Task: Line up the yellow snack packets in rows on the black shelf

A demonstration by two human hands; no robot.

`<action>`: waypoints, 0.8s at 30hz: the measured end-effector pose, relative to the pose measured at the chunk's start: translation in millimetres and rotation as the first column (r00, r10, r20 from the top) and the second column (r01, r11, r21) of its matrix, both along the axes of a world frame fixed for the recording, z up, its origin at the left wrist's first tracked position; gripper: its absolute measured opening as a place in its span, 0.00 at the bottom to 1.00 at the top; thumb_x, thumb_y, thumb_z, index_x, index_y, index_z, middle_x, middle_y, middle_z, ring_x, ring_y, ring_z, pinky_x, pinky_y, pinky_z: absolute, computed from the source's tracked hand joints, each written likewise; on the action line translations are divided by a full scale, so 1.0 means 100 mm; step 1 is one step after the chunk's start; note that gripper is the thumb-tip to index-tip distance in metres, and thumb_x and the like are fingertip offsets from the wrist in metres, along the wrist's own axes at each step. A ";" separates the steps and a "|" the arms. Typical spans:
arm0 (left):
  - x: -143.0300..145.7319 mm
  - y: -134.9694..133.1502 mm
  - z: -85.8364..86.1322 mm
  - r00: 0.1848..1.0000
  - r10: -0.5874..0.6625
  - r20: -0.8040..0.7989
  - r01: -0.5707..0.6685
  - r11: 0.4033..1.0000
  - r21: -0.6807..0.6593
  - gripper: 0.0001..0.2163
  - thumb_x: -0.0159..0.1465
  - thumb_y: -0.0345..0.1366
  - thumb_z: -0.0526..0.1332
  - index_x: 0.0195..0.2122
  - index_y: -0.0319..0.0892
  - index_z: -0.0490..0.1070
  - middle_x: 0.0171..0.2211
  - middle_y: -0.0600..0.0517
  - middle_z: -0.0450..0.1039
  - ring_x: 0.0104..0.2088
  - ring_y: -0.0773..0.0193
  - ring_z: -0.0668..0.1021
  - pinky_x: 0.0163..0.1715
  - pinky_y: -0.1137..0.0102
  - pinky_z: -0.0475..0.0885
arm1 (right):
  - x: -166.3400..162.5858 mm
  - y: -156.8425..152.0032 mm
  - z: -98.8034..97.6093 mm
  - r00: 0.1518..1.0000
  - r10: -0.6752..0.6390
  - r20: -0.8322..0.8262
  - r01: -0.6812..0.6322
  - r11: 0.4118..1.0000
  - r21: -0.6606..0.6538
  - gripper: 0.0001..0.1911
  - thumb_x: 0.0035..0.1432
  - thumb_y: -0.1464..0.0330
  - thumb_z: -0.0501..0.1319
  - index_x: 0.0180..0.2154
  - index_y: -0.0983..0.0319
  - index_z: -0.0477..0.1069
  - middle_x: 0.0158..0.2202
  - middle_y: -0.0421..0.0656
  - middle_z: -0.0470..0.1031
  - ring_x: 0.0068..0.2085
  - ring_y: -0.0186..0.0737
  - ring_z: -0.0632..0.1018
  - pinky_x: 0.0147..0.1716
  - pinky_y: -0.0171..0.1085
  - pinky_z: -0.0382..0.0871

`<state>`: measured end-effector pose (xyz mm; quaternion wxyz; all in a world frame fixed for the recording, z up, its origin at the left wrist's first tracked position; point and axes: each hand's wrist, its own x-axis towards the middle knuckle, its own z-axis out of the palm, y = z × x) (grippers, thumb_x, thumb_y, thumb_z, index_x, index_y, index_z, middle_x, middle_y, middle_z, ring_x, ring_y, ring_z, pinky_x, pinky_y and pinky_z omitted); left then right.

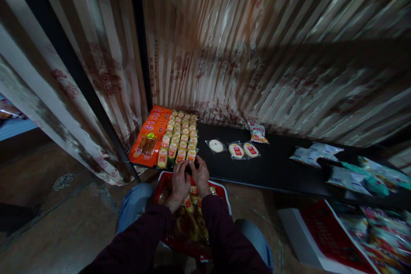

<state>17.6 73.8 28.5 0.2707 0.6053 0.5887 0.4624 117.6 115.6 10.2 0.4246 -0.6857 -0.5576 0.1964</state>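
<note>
Rows of small packaged cakes in clear wrappers with red and yellow labels stand on the low black shelf. At the front end of these rows, my left hand and my right hand are close together. Their fingers close in on a front wrapped cake, thumbs toward each other; the fingertips partly cover its lower edge. Below my forearms, a red basket with a white rim holds more wrapped cakes and brown packaged food. Orange packets lie left of the rows.
Flat round packaged items and a small snack bag lie right of the rows. Several more bags sit farther along. A box of packets stands on the floor at right. Black shelf posts and curtains rise behind.
</note>
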 end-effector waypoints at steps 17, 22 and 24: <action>0.06 -0.21 -0.02 0.998 -0.012 -0.062 0.012 1.000 0.007 0.26 0.53 0.19 0.52 0.51 0.43 0.70 0.49 0.45 0.71 0.55 0.56 0.70 0.59 0.56 0.66 | 0.02 -0.21 -0.05 0.981 -0.012 -0.193 0.031 0.995 0.099 0.29 0.54 0.54 0.59 0.50 0.68 0.70 0.47 0.55 0.75 0.46 0.47 0.76 0.49 0.47 0.69; 0.09 -0.38 -0.12 0.995 -0.030 -0.092 0.024 0.998 -0.061 0.24 0.53 0.19 0.51 0.51 0.41 0.70 0.50 0.44 0.71 0.54 0.57 0.70 0.59 0.58 0.65 | -0.02 -0.44 -0.07 0.983 -0.049 -0.180 0.069 0.992 0.108 0.25 0.56 0.55 0.56 0.47 0.67 0.71 0.44 0.55 0.76 0.46 0.47 0.76 0.50 0.48 0.68; 0.10 -0.45 -0.16 0.993 -0.056 -0.105 0.046 0.995 -0.091 0.24 0.54 0.19 0.51 0.50 0.40 0.70 0.50 0.43 0.71 0.54 0.57 0.71 0.59 0.59 0.65 | -0.04 -0.54 -0.09 0.981 -0.057 -0.186 0.079 0.991 0.110 0.22 0.58 0.57 0.54 0.45 0.66 0.72 0.43 0.54 0.76 0.45 0.46 0.76 0.49 0.46 0.68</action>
